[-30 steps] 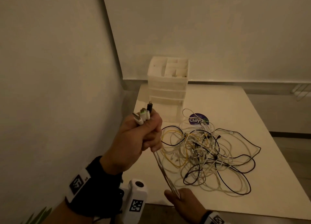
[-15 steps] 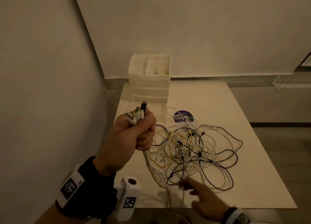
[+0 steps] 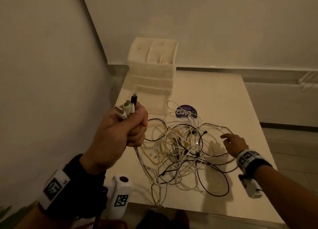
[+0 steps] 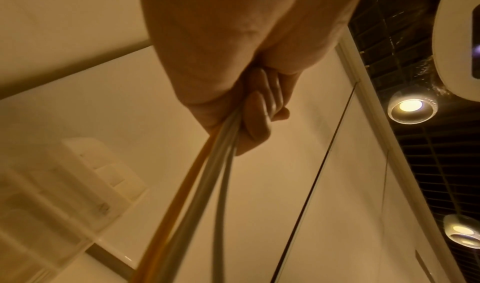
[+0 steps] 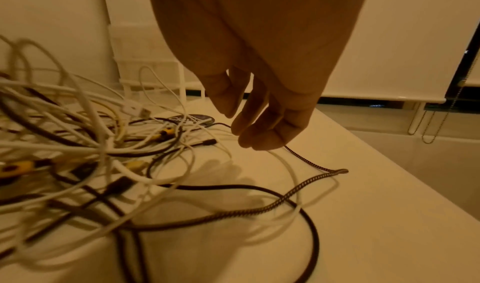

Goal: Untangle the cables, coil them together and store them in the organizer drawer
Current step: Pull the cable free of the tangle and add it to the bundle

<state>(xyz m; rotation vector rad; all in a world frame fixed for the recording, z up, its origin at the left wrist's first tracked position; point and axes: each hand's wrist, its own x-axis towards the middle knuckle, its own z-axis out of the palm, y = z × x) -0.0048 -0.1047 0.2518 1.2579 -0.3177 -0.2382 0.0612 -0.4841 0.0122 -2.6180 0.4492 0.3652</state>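
A tangled heap of cables (image 3: 179, 147) (white, yellow and black, some braided) lies spread across the middle of a pale table (image 3: 223, 98). Several strands rise from the heap's left side, taut, up to the left hand (image 3: 120, 132), held above the table's left edge. That hand is clenched in a fist around the bundle, w/ a cluster of connector plugs (image 3: 127, 108) sticking out the top: white ones, one w/ a green ring, one black. From the left wrist view the gripped strands (image 4: 207, 174) run down out of the fist, yellow beside grey-white.

The right hand (image 3: 235, 142) hovers low over the heap's right side, fingers (image 5: 259, 123) relaxed and hanging down, gripping nothing; whether the tips touch a strand, cannot tell. A dark braided loop (image 5: 306, 187) lies just below it.

Behind the heap, at the table's far left, stands a white organizer (image 3: 153, 67) w/ divided top compartments and drawers below. A round purple sticker (image 3: 185, 112) lies on the table btw organizer and heap. Both wrists wear bands w/ printed markers.
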